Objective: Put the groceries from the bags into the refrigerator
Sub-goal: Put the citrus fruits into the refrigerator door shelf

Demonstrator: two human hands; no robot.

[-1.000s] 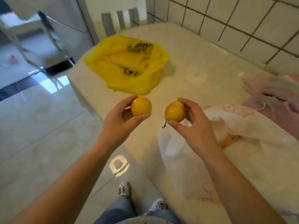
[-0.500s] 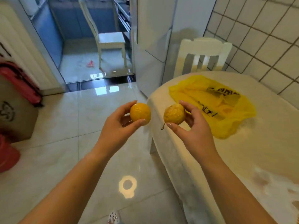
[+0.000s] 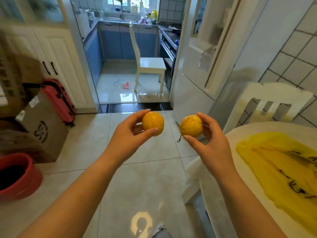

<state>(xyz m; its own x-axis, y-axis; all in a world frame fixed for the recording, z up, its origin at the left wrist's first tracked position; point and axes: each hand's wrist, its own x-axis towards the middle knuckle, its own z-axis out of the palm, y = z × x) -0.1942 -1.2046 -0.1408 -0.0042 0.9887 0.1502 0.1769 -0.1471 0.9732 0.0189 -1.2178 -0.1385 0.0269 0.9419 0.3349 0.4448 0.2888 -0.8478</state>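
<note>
Both hands are full, and that is the main risk: the left hand [image 3: 127, 133] pinches one round yellow-orange fruit [image 3: 153, 123] between thumb and fingertips, and the right hand [image 3: 211, 143] pinches a second, rougher-skinned fruit with a short stem [image 3: 191, 125] the same way. The two fruits are held side by side in the air above the tiled floor [image 3: 145, 177], near each other but apart. The refrigerator [image 3: 202, 66] stands ahead on the right with its doors shut, so opening one probably calls for a free hand. Shifting both fruits into one hand, or hooking the door with occupied fingers, could loosen a fingertip hold, and a round fruit would likely drop on the hard tiles and roll off or bruise. The glossy floor also looks slippery underfoot.

Counted: two fruits, one per hand; one yellow plastic bag [image 3: 281, 169] lying flat on the white tabletop [image 3: 240, 134] to the right; two white chairs, one by the tabletop [image 3: 274, 98] and one in the kitchen beyond [image 3: 149, 64]; one red basin [image 3: 18, 177]; one red suitcase [image 3: 58, 100]; several cardboard boxes [image 3: 42, 127], their exact number unclear
</note>
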